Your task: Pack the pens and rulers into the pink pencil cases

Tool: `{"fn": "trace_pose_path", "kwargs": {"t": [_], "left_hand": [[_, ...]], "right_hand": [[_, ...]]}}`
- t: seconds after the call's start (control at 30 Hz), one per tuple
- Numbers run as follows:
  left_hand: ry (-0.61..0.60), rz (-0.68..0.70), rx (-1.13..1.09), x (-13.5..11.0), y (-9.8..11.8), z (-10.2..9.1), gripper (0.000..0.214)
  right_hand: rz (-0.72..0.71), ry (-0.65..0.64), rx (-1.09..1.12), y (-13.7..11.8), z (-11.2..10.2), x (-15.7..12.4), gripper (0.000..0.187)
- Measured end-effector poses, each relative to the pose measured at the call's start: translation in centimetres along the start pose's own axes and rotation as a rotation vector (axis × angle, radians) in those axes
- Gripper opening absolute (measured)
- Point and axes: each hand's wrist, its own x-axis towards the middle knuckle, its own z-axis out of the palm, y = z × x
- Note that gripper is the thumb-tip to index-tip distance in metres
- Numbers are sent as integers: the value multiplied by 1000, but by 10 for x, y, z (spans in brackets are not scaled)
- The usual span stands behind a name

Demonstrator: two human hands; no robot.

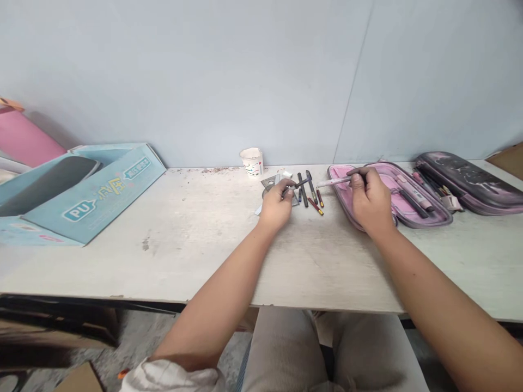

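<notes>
The pale, scuffed worktop [171, 261] carries a light blue cardboard box [93, 198] at the left, a paper cup [251, 162] at the far edge, and loose pens and markers [311, 190] near the middle beside a set square [270, 181] (partly hidden). To the right lie an open pink pencil case [384, 177] and an open dark pencil case [469, 182].
</notes>
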Motion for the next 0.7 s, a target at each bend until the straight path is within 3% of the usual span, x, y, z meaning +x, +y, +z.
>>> {"fn": "trace_pose_path", "kwargs": {"t": [0.23, 0.4, 0.6, 0.7], "left_hand": [[-101, 72, 174, -6, 10, 0, 24], [-212, 113, 138, -10, 14, 2, 22], [-233, 145, 107, -10, 16, 4, 20], [-245, 158, 106, -10, 17, 5, 18]], "right_hand": [[16, -35, 58, -2, 4, -1, 18], [-91, -210, 76, -6, 4, 0, 16], [88, -269, -65, -4, 2, 1, 38], [52, -292, 86, -1, 2, 2, 25]]}}
